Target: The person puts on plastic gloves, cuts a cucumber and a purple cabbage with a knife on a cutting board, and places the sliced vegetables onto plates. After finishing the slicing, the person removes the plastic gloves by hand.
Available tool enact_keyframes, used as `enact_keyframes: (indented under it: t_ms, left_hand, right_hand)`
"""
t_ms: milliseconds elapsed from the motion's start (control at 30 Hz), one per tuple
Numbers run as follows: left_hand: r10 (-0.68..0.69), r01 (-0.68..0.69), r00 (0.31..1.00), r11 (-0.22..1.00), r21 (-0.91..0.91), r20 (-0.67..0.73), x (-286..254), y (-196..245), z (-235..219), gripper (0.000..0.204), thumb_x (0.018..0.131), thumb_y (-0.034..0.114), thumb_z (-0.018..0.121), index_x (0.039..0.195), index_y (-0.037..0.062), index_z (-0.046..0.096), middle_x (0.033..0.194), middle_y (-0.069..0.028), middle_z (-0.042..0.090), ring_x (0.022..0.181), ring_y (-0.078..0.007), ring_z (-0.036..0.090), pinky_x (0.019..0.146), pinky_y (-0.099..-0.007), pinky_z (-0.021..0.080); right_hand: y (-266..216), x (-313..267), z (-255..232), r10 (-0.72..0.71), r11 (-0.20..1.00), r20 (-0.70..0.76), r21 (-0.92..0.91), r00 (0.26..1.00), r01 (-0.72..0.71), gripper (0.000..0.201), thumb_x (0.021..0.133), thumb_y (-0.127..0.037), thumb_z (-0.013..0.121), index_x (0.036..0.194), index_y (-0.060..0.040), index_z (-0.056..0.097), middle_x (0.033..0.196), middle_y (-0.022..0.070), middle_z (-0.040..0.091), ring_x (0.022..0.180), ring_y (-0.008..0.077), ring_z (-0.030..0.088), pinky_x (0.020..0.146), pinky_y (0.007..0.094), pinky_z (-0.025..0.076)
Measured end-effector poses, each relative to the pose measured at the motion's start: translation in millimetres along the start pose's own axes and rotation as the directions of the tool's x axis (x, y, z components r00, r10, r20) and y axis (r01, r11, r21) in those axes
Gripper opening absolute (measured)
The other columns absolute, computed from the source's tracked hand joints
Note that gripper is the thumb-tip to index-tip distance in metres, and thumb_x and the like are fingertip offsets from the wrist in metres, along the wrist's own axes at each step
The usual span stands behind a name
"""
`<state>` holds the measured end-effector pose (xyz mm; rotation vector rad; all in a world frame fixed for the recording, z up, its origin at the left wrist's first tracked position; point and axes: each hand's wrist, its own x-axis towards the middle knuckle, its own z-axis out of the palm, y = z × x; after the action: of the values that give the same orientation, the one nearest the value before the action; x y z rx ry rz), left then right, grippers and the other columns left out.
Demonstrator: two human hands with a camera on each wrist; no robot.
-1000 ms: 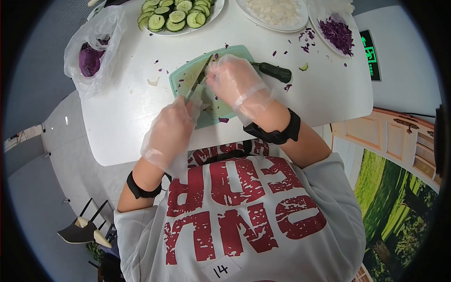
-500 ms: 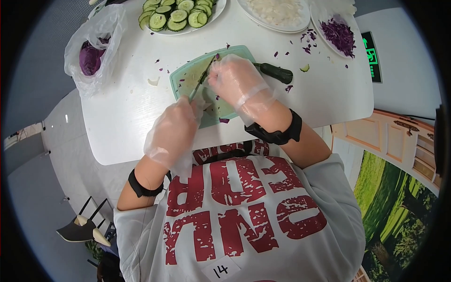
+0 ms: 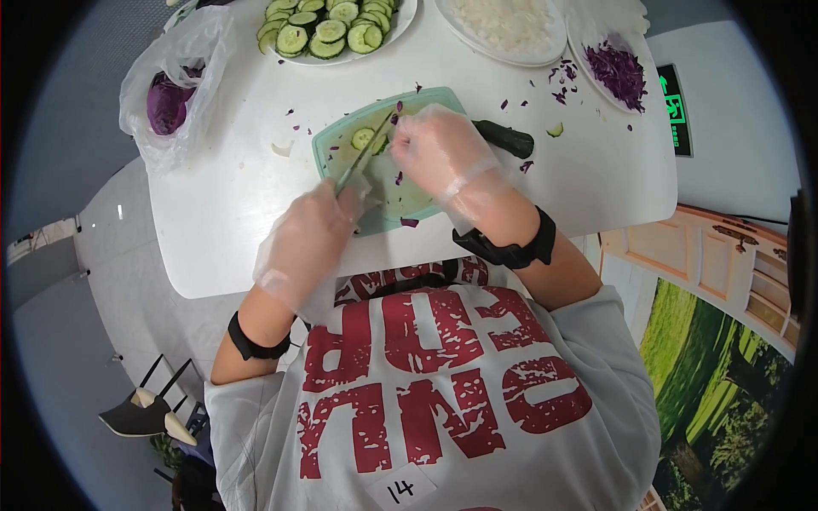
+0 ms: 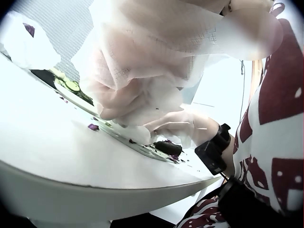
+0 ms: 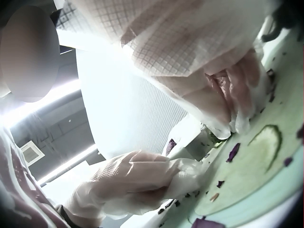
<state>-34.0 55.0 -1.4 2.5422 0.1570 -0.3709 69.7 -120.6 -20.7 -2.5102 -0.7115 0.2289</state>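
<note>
The gloved left hand (image 3: pixel 311 238) grips the handle of a knife (image 3: pixel 366 159), its blade slanting up over the green cutting board (image 3: pixel 328 136). Cucumber slices (image 3: pixel 363 138) lie beside and under the blade. Just right of the blade, the gloved right hand (image 3: pixel 443 153) curls its fingers down at the cucumber; the hand largely hides the piece. In the right wrist view, a bit of green cucumber (image 5: pixel 218 143) shows at the fingertips, with the knife blade (image 5: pixel 194 147) close by. Another cucumber (image 3: pixel 507 139) lies right of the board.
Along the far side stand plates of cucumber slices (image 3: pixel 328 32), pale pieces (image 3: pixel 503 21) and shredded purple cabbage (image 3: pixel 615 75). Purple cabbage (image 3: pixel 167 104) sits in a plastic bag at left. Purple scraps dot the board and white table (image 3: pixel 230 221).
The knife has shifted slightly left from the right hand's fingertips, and pale cucumber slices now show beside the blade. The right hand appears slightly farther right and lower.
</note>
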Motion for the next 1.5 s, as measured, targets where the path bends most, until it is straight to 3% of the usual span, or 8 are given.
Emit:
enact_keyframes:
  t_ms: [200,300,433,600,900,1100,1167,1500]
  left_hand:
    - [-0.064,0.051,0.992,0.992,-0.119,-0.112,-10,-10,-22,0.025,0.098,0.022,0.049,0.092,-0.001,0.056,0.077,-0.0274,0.058,0.074,-0.0456,0.056,0.067,-0.0488,0.043]
    - [-0.006,0.009,0.98,1.0,0.015,-0.198,-10,-22,-17,0.023,0.097,0.023,0.052,0.093,0.0,0.055,0.075,-0.0249,0.06,0.076,-0.0453,0.059,0.064,-0.0509,0.045]
    - [-0.007,0.01,0.979,1.0,0.014,-0.202,-12,-22,-9,0.022,0.098,0.021,0.051,0.094,0.0003,0.056,0.076,-0.0248,0.061,0.076,-0.0441,0.06,0.066,-0.0509,0.047]
    - [-0.055,0.052,0.989,0.998,-0.03,-0.141,-18,-11,-3,0.023,0.1,0.021,0.047,0.098,-0.0006,0.056,0.08,-0.0284,0.06,0.079,-0.0471,0.058,0.068,-0.0513,0.045]
    - [0.025,-0.028,0.995,0.999,-0.029,-0.097,-16,-16,6,0.018,0.099,0.016,0.048,0.097,-0.0003,0.055,0.078,-0.0272,0.06,0.076,-0.0462,0.059,0.066,-0.0521,0.045]
    - [0.026,-0.027,0.996,1.0,-0.012,-0.089,-17,-18,9,0.017,0.099,0.015,0.048,0.093,0.0001,0.055,0.076,-0.0271,0.06,0.075,-0.0463,0.059,0.065,-0.0526,0.045]
    - [0.063,-0.061,0.992,0.998,0.014,-0.109,-18,-19,10,0.025,0.099,0.024,0.048,0.089,0.0016,0.054,0.071,-0.0256,0.061,0.068,-0.0447,0.061,0.061,-0.0523,0.049]
    - [-0.007,0.009,0.994,1.0,0.014,-0.108,-30,-20,-3,0.019,0.098,0.018,0.05,0.092,0.0009,0.056,0.077,-0.0264,0.061,0.075,-0.0467,0.058,0.066,-0.0528,0.045]
  right_hand:
    - [0,-11,-26,0.126,0.981,0.075,0.138,0.989,-0.136,0.018,0.085,-0.014,0.056,0.088,-0.004,0.07,0.089,0.0203,0.066,0.083,0.0378,0.064,0.078,0.043,0.051]
    - [-4,-9,-38,0.203,0.962,0.1,0.165,0.974,-0.218,0.018,0.086,-0.016,0.056,0.09,-0.005,0.07,0.09,0.0199,0.067,0.084,0.0368,0.064,0.078,0.0425,0.052]
    - [1,-7,-36,0.1,0.973,0.037,0.205,0.994,-0.105,0.02,0.087,-0.02,0.06,0.094,-0.0031,0.069,0.089,0.0211,0.067,0.084,0.0366,0.065,0.078,0.0426,0.052]
    - [-2,-4,-14,-0.041,0.999,0.051,0.026,0.998,0.039,0.033,0.082,-0.025,0.07,0.103,0.0006,0.066,0.085,0.0172,0.066,0.079,0.0335,0.064,0.074,0.0403,0.052]
    - [-4,-3,-5,-0.102,0.995,-0.01,-0.016,0.995,0.102,0.034,0.08,-0.026,0.073,0.098,0.0011,0.066,0.085,0.0197,0.065,0.083,0.0369,0.063,0.078,0.0433,0.051]
    - [-8,-2,-3,-0.1,0.993,-0.021,-0.065,0.995,0.098,0.031,0.083,-0.027,0.07,0.098,-0.0008,0.067,0.087,0.0194,0.066,0.086,0.0359,0.064,0.08,0.043,0.051]
    - [-12,0,-5,-0.084,0.994,-0.003,-0.073,0.996,0.083,0.031,0.083,-0.028,0.069,0.099,-0.0011,0.067,0.088,0.0193,0.066,0.086,0.0356,0.064,0.08,0.0429,0.051]
    - [-12,-1,-15,0.018,0.995,0.09,-0.099,0.996,-0.009,0.032,0.086,-0.029,0.064,0.101,-0.0013,0.065,0.095,0.0203,0.064,0.087,0.0363,0.063,0.081,0.0442,0.05]
